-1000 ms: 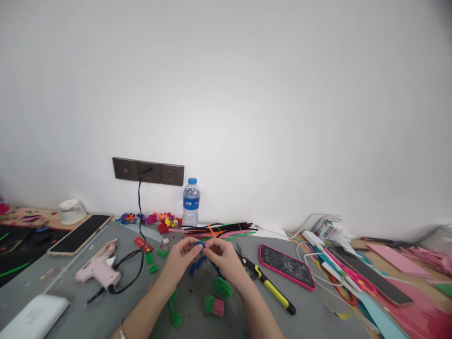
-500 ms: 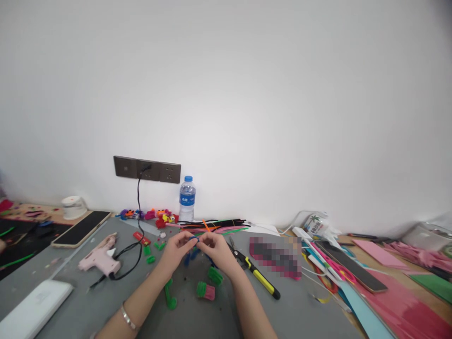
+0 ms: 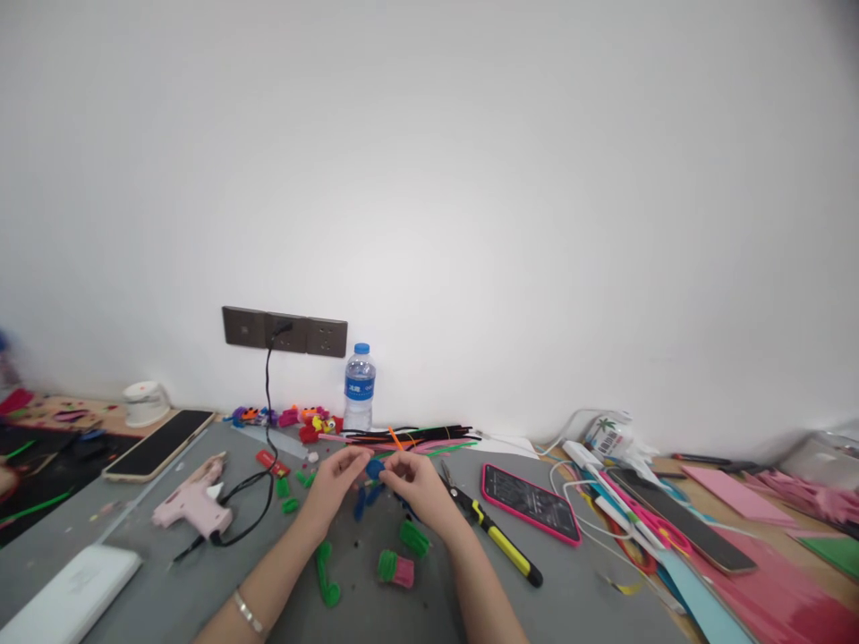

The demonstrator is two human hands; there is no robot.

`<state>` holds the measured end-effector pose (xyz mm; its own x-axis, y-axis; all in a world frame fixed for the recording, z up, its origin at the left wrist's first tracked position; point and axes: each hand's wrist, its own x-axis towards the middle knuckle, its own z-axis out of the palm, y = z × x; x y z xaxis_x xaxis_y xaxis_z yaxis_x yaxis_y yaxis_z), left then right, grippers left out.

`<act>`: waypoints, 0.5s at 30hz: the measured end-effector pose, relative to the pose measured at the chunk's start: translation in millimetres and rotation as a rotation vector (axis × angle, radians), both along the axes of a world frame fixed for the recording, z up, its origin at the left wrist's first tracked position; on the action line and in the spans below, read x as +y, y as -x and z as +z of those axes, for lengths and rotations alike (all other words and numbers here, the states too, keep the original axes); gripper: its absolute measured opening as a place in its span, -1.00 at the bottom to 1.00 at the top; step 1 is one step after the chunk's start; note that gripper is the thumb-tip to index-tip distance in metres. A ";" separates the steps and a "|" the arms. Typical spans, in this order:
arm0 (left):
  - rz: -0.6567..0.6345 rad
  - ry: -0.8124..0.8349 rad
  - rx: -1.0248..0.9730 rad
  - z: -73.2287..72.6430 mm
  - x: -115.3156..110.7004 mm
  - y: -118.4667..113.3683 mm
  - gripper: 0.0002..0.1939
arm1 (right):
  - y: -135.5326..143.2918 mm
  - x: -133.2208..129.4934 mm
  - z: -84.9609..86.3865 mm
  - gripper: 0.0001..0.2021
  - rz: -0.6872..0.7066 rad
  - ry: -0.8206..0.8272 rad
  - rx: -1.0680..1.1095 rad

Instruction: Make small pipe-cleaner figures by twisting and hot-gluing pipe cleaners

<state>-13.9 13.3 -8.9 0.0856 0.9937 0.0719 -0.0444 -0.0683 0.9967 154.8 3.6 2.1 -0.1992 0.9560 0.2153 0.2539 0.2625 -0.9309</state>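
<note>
At lower centre of frame, my right hand (image 3: pixel 417 484) pinches the blue coil (image 3: pixel 374 468) by its edge, presumably for steadiness. My left hand (image 3: pixel 333 484) adjoins it; whether it grips, I cannot tell.

The blue piece (image 3: pixel 374 469) looks fuzzy, the plastic bottle (image 3: pixel 361 390) glossy.

Craft piece (image 3: pixel 374 469) between left hand (image 3: pixel 334 481) and right hand (image 3: pixel 417 486), glue gun (image 3: pixel 193 512) farther left, pliers (image 3: pixel 497 534) farther right, bottle (image 3: pixel 361 390) behind.
</note>
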 end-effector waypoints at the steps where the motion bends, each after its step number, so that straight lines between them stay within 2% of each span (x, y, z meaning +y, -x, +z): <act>1: -0.022 -0.018 0.007 0.0 0.3 -0.6 -0.60 | 0.0 0.0 -0.1 -0.87 0.005 0.001 -0.003; 5: -0.090 -0.080 0.049 0.3 -0.3 -3.4 -0.68 | 0.0 0.1 0.2 -0.86 0.011 -0.008 -0.035; 11: -0.083 -0.119 0.077 -2.5 1.1 -3.5 -0.72 | 1.0 -3.3 6.6 -0.88 -0.023 -0.023 -0.067; 15: -0.073 -0.098 0.059 -4.6 1.2 -4.0 -0.69 | 1.1 -1.6 5.0 -0.88 -0.032 -0.029 -0.053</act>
